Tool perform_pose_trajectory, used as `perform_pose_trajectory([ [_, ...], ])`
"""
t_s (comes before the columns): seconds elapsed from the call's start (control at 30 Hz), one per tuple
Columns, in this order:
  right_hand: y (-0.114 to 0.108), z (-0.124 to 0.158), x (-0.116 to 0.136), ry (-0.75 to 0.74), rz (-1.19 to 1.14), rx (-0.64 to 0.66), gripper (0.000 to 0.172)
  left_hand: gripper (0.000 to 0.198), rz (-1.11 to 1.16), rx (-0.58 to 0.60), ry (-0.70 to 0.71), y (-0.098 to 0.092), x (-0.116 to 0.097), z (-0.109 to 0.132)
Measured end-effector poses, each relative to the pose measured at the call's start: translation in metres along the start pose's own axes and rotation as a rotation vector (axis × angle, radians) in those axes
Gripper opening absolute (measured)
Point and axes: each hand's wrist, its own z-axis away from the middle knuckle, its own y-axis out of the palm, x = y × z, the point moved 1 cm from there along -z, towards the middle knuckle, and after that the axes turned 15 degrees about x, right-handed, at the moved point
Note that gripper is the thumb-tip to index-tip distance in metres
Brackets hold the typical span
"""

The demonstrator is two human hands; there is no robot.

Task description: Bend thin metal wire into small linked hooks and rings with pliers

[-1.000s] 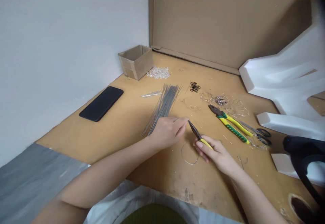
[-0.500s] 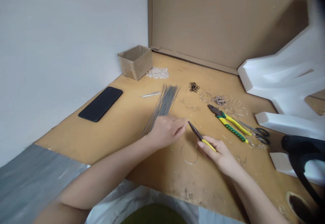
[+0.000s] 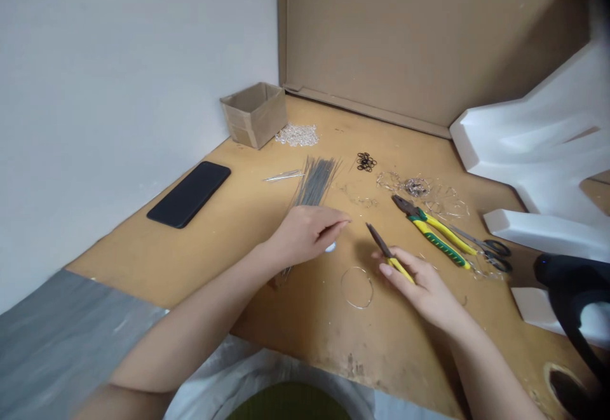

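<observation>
My right hand (image 3: pixel 417 283) is closed around needle-nose pliers (image 3: pixel 385 247) with dark jaws and yellow handles, the jaws pointing up and left. My left hand (image 3: pixel 312 232) is in a pinch just left of the pliers' tip, apart from it; whatever lies between its fingertips is too small to make out. Behind and partly under that hand lies a bundle of thin grey wires (image 3: pixel 317 182). A small pale, shiny spot shows below its fingers. A thin wire ring (image 3: pixel 342 286) lies on the table between my hands.
Combination pliers (image 3: pixel 441 242), scissors (image 3: pixel 495 248) and tangled wire (image 3: pixel 417 186) lie at right. Farther back are black rings (image 3: pixel 366 162), clear beads (image 3: pixel 298 135) and a cardboard box (image 3: pixel 260 121). A phone (image 3: pixel 189 194) lies left; white foam (image 3: pixel 528 147) edges the right side.
The pliers' tip has come away from my left fingertips, moving right. My left hand has shifted slightly left and up, still pinched.
</observation>
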Motion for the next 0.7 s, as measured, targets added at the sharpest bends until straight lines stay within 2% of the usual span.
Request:
perform_pose_trajectory([
  [0.1, -0.005, -0.001, -0.005, 0.066, 0.174, -0.134, 0.028, 0.023, -0.09, -0.009, 0.009, 0.008, 0.0, -0.001],
  [0.13, -0.006, -0.001, -0.006, 0.079, 0.191, -0.139, 0.028, 0.024, -0.125, -0.01, 0.002, 0.009, 0.0, -0.001],
  [0.3, -0.002, -0.002, -0.002, 0.011, -0.074, 0.143, 0.028, 0.024, -0.224, 0.009, -0.002, 0.015, -0.001, 0.0],
  [0.37, 0.0, -0.001, 0.0, -0.01, -0.197, 0.203, 0.032, 0.023, -0.236, 0.021, 0.001, 0.017, -0.001, 0.001],
  [0.47, 0.001, -0.001, 0.002, -0.024, -0.312, 0.232, 0.035, 0.023, -0.244, 0.016, 0.004, 0.019, -0.002, 0.001],
  [0.7, 0.004, -0.001, 0.002, -0.025, -0.373, 0.217, 0.036, 0.024, -0.247, -0.011, 0.026, 0.022, -0.003, 0.002],
])
